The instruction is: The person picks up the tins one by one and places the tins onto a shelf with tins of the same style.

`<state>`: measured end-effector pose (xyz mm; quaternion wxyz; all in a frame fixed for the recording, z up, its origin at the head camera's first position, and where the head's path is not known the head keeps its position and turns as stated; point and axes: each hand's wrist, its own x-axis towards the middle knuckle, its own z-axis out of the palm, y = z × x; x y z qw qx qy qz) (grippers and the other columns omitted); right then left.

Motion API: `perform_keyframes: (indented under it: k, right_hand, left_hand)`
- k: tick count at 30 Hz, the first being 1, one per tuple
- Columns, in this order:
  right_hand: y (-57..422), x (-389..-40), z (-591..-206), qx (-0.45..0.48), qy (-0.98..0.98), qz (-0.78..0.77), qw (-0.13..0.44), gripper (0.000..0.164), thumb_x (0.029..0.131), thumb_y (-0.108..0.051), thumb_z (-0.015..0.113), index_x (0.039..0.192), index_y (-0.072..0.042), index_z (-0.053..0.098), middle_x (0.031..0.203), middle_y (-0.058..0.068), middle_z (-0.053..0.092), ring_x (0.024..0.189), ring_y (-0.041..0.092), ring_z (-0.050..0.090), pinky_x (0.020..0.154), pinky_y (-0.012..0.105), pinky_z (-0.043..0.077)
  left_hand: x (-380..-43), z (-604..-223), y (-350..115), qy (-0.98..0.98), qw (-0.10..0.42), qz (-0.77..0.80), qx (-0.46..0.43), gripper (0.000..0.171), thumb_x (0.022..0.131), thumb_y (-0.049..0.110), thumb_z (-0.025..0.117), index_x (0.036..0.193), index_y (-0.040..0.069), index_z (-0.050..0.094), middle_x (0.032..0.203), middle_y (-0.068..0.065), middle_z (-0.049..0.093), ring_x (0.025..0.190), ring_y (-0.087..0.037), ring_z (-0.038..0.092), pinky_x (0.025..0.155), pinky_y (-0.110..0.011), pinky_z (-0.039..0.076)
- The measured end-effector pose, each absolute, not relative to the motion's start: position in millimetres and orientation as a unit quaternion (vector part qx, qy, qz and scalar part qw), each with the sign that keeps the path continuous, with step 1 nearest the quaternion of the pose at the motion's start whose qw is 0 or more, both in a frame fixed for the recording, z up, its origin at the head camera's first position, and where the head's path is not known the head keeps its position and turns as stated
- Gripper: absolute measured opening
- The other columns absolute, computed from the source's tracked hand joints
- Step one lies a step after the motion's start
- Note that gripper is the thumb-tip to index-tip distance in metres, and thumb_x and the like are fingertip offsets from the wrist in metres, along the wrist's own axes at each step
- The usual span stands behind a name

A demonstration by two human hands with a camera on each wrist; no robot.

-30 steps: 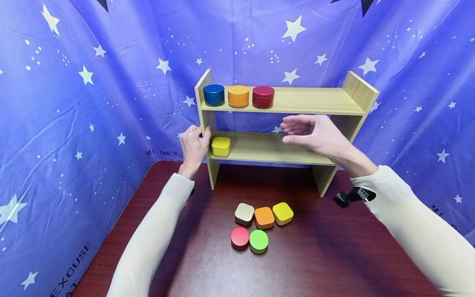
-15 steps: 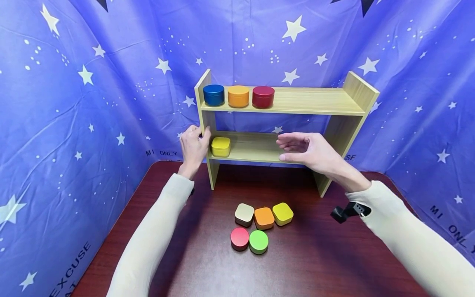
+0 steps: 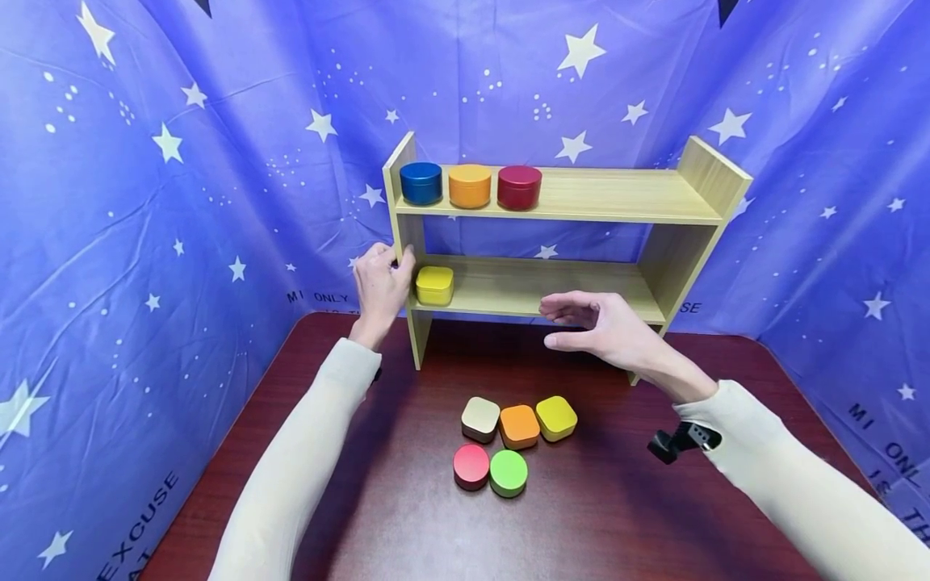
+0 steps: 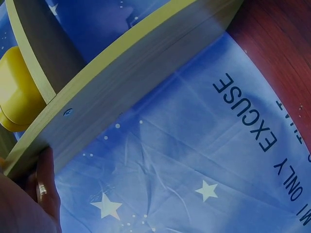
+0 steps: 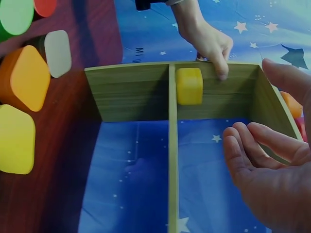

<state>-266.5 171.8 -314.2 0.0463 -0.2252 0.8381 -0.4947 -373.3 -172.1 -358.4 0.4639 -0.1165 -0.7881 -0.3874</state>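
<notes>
My left hand [image 3: 383, 284] grips the left side panel of the wooden shelf [image 3: 581, 196], thumb on the inner face and fingers outside. Close to that thumb, a yellow square tin [image 3: 434, 286] sits at the left end of the lower board. My right hand [image 3: 606, 327] hovers in front of the lower board, fingers and thumb apart with nothing between them. In the right wrist view, the fingers [image 5: 238, 150] are gently bent beside the shelf. On the upper board, a blue round tin [image 3: 421, 183], an orange round tin [image 3: 469, 186] and a dark red round tin [image 3: 519, 188] stand in a row.
On the dark red table [image 3: 581, 516], in front of the shelf, lie a cream square tin [image 3: 480, 418], an orange square tin [image 3: 519, 425], a second yellow square tin [image 3: 556, 417], a red round tin [image 3: 471, 465] and a green round tin [image 3: 508, 472]. A blue starry curtain [image 3: 240, 161] hangs behind.
My right hand has come down from between the two boards to the front of the lower board's edge, still empty. The left hand keeps its grip on the side panel.
</notes>
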Motion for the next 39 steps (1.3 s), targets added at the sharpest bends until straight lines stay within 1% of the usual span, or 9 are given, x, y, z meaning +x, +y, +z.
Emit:
perform_keyframes:
  k: [5,12,17,21,29,37,39]
  right_hand:
    - [171,-262,-327,-0.233,0.826,-0.511,0.059,0.058,0.094,-0.003,0.081,0.147,0.009,0.060,0.140,0.029,0.070,0.112,-0.006,0.070,0.103,0.013,0.054]
    - [170,-257,-346,-0.245,0.820,-0.514,0.061,0.057,0.093,-0.004,0.082,0.146,0.007,0.062,0.139,0.028,0.071,0.113,-0.005,0.071,0.103,0.014,0.055]
    - [171,-255,-360,-0.249,0.813,-0.522,0.066,0.058,0.092,-0.003,0.083,0.145,0.008,0.062,0.138,0.029,0.071,0.113,-0.004,0.072,0.103,0.016,0.056]
    - [173,-251,-370,-0.254,0.813,-0.520,0.070,0.057,0.092,-0.004,0.083,0.143,0.007,0.063,0.136,0.028,0.072,0.113,-0.004,0.072,0.102,0.016,0.057]
    - [175,-241,-392,-0.250,0.810,-0.524,0.080,0.056,0.091,-0.003,0.083,0.141,0.012,0.062,0.132,0.029,0.073,0.111,-0.004,0.073,0.100,0.018,0.059]
    - [176,-233,-412,-0.249,0.799,-0.537,0.108,0.056,0.091,-0.006,0.084,0.140,0.010,0.063,0.133,0.029,0.073,0.114,-0.003,0.072,0.101,0.016,0.057]
    - [177,-231,-418,-0.250,0.801,-0.531,0.114,0.057,0.091,-0.007,0.085,0.140,0.009,0.064,0.134,0.029,0.073,0.115,-0.001,0.072,0.102,0.018,0.057]
  left_hand:
    - [-373,-358,-171,-0.789,0.461,-0.390,-0.116,0.037,0.099,0.018,0.071,0.072,-0.008,0.075,0.074,-0.027,0.067,0.071,-0.047,0.063,0.071,-0.057,0.047]
    - [-373,-359,-172,-0.792,0.455,-0.391,-0.114,0.037,0.099,0.018,0.071,0.072,-0.007,0.076,0.074,-0.027,0.067,0.071,-0.047,0.063,0.071,-0.056,0.046]
    - [-374,-359,-173,-0.791,0.454,-0.395,-0.112,0.037,0.099,0.017,0.072,0.071,-0.007,0.075,0.075,-0.027,0.068,0.071,-0.046,0.063,0.071,-0.054,0.046]
    - [-373,-359,-172,-0.792,0.453,-0.394,-0.110,0.037,0.099,0.018,0.071,0.072,-0.007,0.076,0.076,-0.027,0.069,0.072,-0.047,0.064,0.072,-0.055,0.047]
    - [-372,-359,-172,-0.795,0.447,-0.396,-0.106,0.039,0.099,0.020,0.071,0.071,-0.007,0.075,0.076,-0.026,0.068,0.072,-0.046,0.063,0.073,-0.054,0.047]
    - [-374,-359,-173,-0.795,0.449,-0.395,-0.104,0.037,0.099,0.021,0.071,0.074,-0.006,0.077,0.077,-0.026,0.070,0.073,-0.047,0.065,0.073,-0.057,0.049]
    - [-374,-359,-173,-0.796,0.446,-0.396,-0.103,0.037,0.099,0.020,0.071,0.074,-0.006,0.078,0.078,-0.026,0.070,0.073,-0.047,0.065,0.073,-0.057,0.049]
